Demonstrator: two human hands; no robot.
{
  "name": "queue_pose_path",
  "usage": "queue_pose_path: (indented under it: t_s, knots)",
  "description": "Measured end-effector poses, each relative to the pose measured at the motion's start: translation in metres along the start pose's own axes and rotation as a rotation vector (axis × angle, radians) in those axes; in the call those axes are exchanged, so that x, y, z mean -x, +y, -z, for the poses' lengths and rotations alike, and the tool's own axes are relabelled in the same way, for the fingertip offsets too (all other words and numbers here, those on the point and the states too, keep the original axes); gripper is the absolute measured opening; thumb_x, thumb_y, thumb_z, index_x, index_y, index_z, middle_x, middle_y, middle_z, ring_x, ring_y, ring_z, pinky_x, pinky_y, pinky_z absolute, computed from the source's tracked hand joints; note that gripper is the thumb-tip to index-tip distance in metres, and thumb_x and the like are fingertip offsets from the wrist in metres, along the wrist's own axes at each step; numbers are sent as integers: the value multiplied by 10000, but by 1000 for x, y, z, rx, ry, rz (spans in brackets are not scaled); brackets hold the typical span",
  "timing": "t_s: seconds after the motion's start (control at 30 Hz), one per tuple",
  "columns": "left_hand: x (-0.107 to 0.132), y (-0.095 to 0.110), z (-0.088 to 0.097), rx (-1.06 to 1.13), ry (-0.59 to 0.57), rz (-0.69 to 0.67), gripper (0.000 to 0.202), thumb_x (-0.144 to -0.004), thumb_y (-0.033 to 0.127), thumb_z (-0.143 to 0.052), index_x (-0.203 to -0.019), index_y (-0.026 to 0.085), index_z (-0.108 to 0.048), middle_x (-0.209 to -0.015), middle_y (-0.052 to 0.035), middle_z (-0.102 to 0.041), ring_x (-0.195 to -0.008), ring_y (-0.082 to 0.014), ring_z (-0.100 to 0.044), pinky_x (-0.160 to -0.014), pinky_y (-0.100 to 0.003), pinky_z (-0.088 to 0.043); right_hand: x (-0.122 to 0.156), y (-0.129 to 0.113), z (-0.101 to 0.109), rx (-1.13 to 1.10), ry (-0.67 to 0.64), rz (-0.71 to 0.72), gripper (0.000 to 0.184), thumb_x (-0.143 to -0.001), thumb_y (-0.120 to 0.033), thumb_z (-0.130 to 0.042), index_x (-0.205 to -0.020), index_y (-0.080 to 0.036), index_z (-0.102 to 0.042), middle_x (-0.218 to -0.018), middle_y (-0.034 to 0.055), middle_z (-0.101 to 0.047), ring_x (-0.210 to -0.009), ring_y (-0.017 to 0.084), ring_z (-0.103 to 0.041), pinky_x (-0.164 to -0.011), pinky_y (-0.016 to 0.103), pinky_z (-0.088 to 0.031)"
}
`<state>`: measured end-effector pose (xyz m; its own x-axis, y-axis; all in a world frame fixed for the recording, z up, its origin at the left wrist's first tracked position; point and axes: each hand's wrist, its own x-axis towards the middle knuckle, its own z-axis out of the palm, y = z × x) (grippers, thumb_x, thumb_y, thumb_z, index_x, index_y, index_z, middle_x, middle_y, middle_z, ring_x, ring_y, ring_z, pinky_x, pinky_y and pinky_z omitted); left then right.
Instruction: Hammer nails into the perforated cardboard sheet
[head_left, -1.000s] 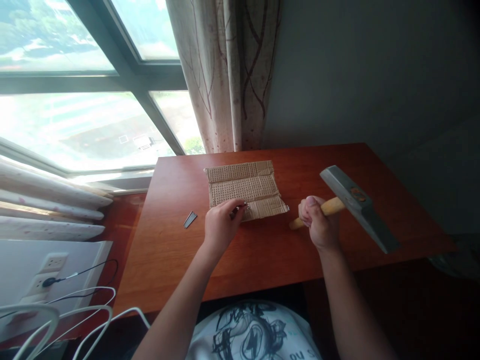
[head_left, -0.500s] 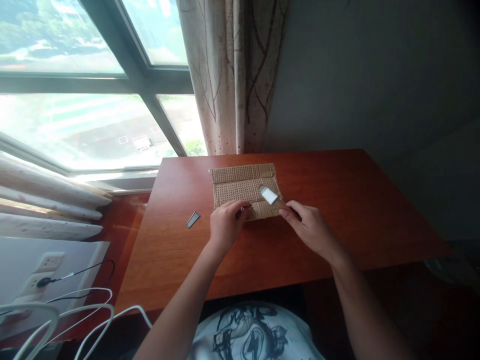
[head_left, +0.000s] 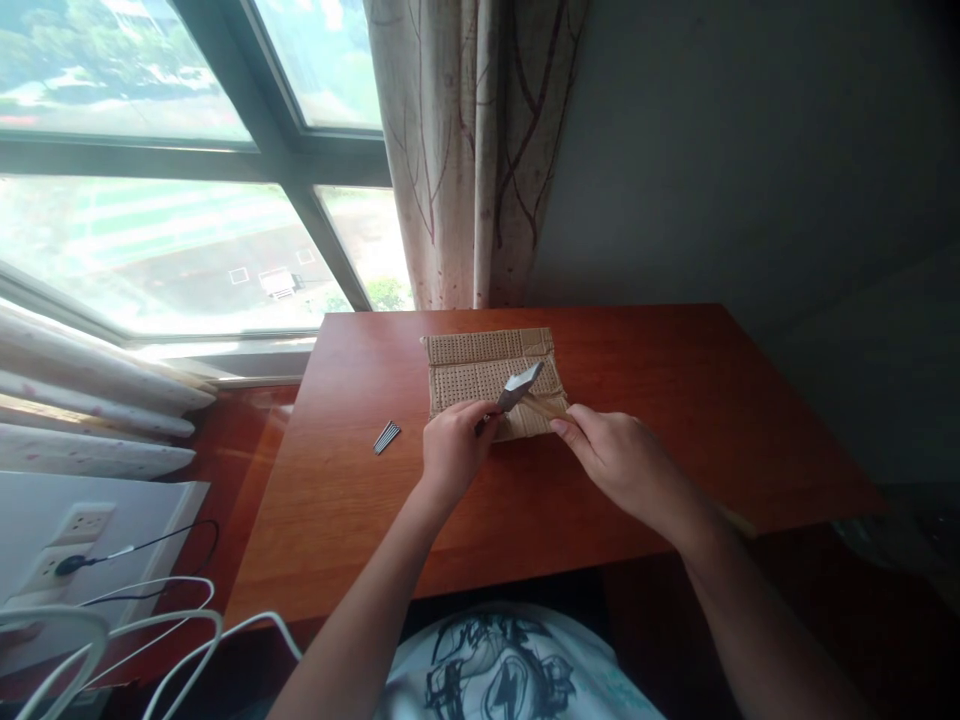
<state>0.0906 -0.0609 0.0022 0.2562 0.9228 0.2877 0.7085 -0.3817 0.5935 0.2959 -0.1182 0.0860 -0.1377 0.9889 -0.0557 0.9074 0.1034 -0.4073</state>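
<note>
In my right hand (head_left: 611, 445) is a hammer, its wooden handle (head_left: 544, 405) gripped near the end. The metal hammer head (head_left: 519, 386) is low, close to the fingertips of my left hand (head_left: 456, 440). Those fingers are pinched together over the near part of a piece of brown cardboard (head_left: 487, 347), around what looks like a nail, mostly hidden by the fingers and the hammer head. The cardboard lies on the table, creased across and dotted with rows of small holes. Several nails (head_left: 387, 437) lie side by side to the left of my left hand.
The reddish wooden table (head_left: 652, 360) reaches to the wall and curtain (head_left: 457, 200) behind it. A large window (head_left: 187, 250) is at the left. White cables (head_left: 202, 630) loop at the lower left by the wall sockets (head_left: 67, 550).
The hammer head has tipped down and left towards my left fingertips, turned by my right hand. My left hand and the cardboard have stayed about where they were.
</note>
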Motion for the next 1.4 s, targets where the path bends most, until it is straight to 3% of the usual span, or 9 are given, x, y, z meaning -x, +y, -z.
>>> queue_pose_path:
  t_s: [0.5, 0.9, 1.07, 1.13, 1.3, 1.4]
  knots:
    - [0, -1, 1, -12, -24, 3, 120, -896, 262, -623, -906, 254, -742, -853, -1, -758, -740, -152, -670, -627, -239, -431, 1, -1, 2, -7, 41, 1, 403, -1028, -498, -316, -770, -230, -471, -666, 17, -637, -582, 172, -572, -560, 305, -260]
    - [-1, 1, 1, -55, -35, 3, 111, -888, 264, -627, -886, 245, -736, -829, -5, -749, -736, -160, -660, -609, -242, -411, -1, -4, 1, 45, -12, -26, 379, -1029, -473, -330, -780, -229, -478, -704, 28, -668, -630, 189, -613, -561, 306, -258]
    - [-2, 4, 7, -64, -97, -17, 109, -892, 237, -612, -920, 242, -717, -850, -3, -730, -712, -153, -639, -596, -249, -406, -1, -2, -1, 30, -10, -31, 384, -1026, -479, -337, -774, -229, -484, -697, 30, -664, -627, 191, -611, -563, 307, -252]
    - [-1, 6, 12, -94, -107, -42, 115, -891, 233, -611, -953, 241, -707, -880, -14, -725, -762, -171, -641, -618, -264, -422, 0, -2, -2, 31, -11, -34, 385, -1025, -476, -344, -767, -229, -488, -695, 32, -665, -633, 193, -616, -564, 307, -251]
    - [5, 4, 18, -180, -74, -154, 179, -891, 272, -626, -1060, 248, -682, -1126, -53, -706, -1045, -257, -600, -831, -378, -451, 1, -2, -2, 30, -19, -28, 387, -1026, -483, -338, -769, -232, -482, -691, 28, -665, -634, 192, -615, -568, 302, -259]
    - [8, 1, 17, -174, -74, -163, 189, -896, 277, -625, -1077, 271, -680, -1176, -48, -685, -1099, -265, -575, -878, -412, -435, 0, -2, -1, 12, -8, -24, 397, -1023, -497, -336, -762, -231, -473, -676, 24, -649, -613, 185, -599, -569, 302, -261]
